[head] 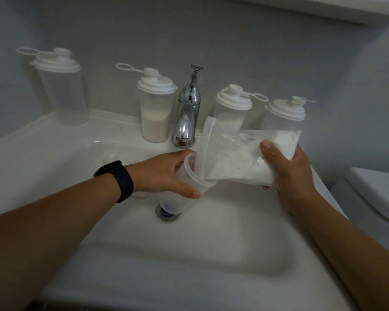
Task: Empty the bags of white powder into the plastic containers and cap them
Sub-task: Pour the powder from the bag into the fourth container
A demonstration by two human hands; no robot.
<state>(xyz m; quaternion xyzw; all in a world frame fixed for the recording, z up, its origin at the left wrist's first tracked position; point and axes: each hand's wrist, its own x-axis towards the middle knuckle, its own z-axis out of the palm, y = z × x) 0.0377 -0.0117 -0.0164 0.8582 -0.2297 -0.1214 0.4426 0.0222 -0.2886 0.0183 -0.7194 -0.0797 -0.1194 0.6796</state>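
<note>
Over the sink (54, 142), the left hand (164, 173) wraps its grip round the tilted open container (184, 187) while the right hand (288, 173) clutches the powder bag (238, 158), mouth just inside the rim; I'd raise the bag's tail slowly.

Wall: plain grey (245, 41), running behind the sink and turning in at the right.
Sink: white basin (189, 254) with a broad flat rim, filling the near and middle ground.
Drain: metal ring (164, 215) at the basin's far middle, partly hidden.
Tap: chrome, upright (188, 111), on the far rim at the centre.
Toilet: white cistern lid (375, 189) at the right edge.
Ledge: pale edge (323, 10) at top right.
Light: dim and even.
</note>
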